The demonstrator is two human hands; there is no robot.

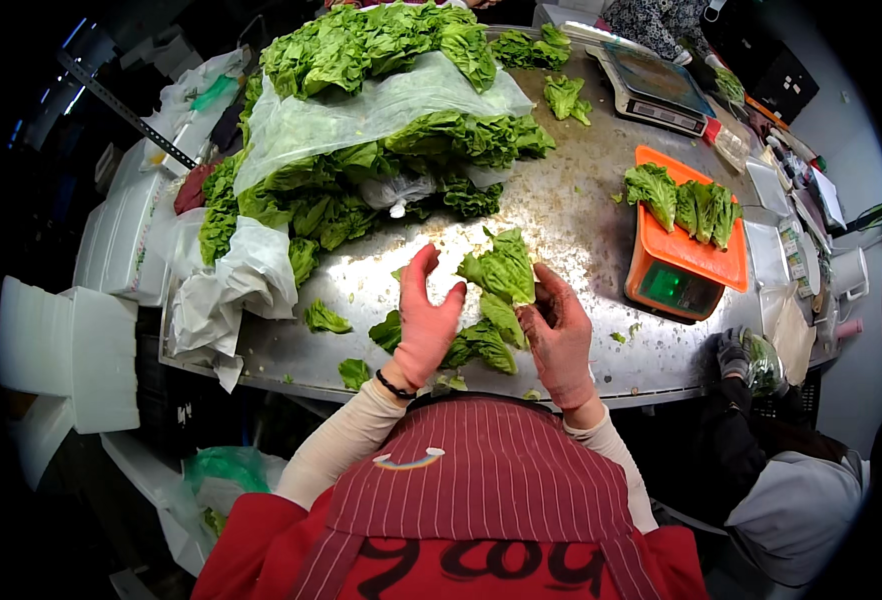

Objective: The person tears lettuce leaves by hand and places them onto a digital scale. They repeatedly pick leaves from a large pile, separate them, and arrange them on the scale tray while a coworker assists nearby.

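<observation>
Pink gloves cover both my hands. My right hand (pixel 562 330) pinches the base of a small head of green lettuce (pixel 502 266) just above the steel table. Left of it, my left hand (pixel 427 311) is raised with thumb and fingers apart, nothing between them. Loose lettuce leaves (pixel 486 345) lie on the table beneath and between the hands. A large pile of lettuce (pixel 366 52) with plastic sheeting (pixel 381 105) over part of it rises beyond. To the right, several lettuce pieces (pixel 703 210) rest on the orange tray of a digital scale (pixel 677 289).
A second scale (pixel 655 82) stands at the back right. Crumpled white paper (pixel 235 292) hangs over the left table edge (pixel 283 386), near white foam boxes (pixel 103 360). A co-worker's gloved hand (pixel 733 352) holds a bagged item at the right corner; another person is at the back right.
</observation>
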